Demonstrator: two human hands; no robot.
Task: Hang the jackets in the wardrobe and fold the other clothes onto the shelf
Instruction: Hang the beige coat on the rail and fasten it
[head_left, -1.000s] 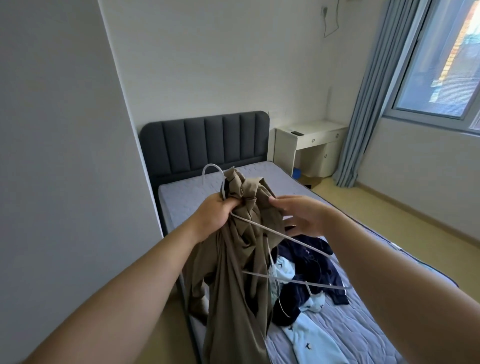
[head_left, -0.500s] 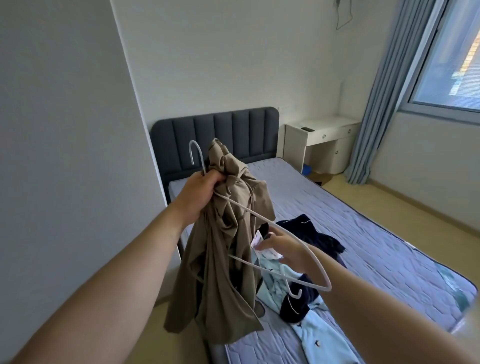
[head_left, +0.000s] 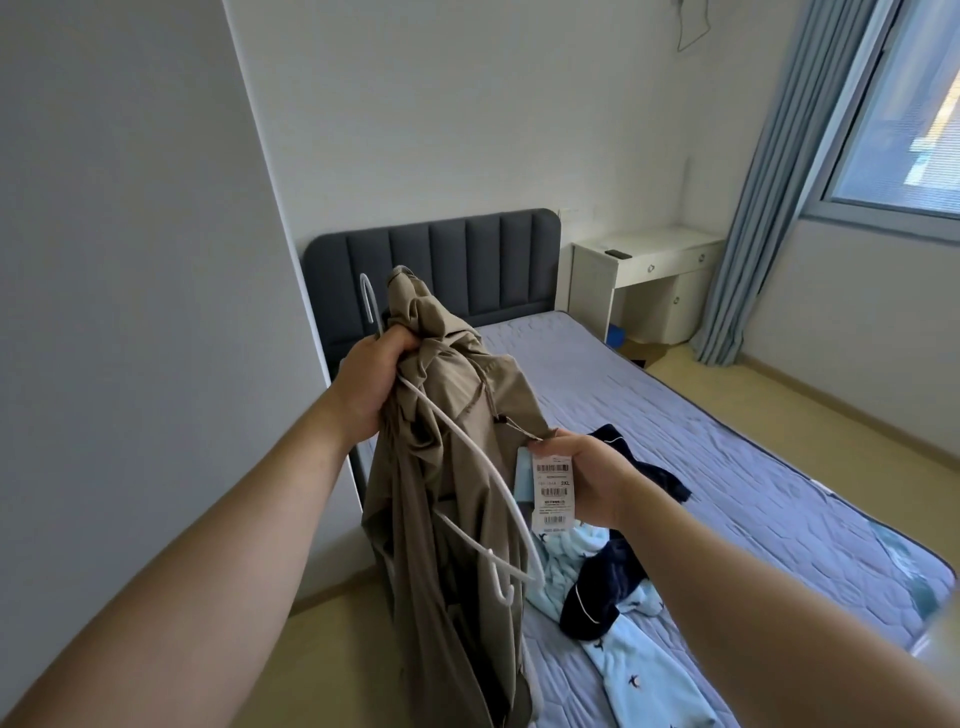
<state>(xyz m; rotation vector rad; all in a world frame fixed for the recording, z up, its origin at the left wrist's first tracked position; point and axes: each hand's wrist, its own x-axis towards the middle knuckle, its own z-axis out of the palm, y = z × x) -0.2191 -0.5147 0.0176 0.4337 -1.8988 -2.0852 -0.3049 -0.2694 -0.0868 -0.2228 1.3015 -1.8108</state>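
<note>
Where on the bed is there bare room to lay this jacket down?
Bare mattress runs from the headboard down to the navy garment, and along the window-side edge. Crowded: navy garment and light blue garment heaped by the right hand holding the tag; left hand grips the khaki jacket.

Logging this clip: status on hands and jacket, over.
Left hand grips white hanger and bunched tan jacket. Right hand holds jacket's paper tag. Other clothes loose on bed.

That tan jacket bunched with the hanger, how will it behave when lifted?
Probably floppy: the tan jacket hangs in limp folds from the left hand. Likely light, since that one hand holds it together with the white hanger. It may slip off; it looks bunched, not draped on the hanger.
</note>
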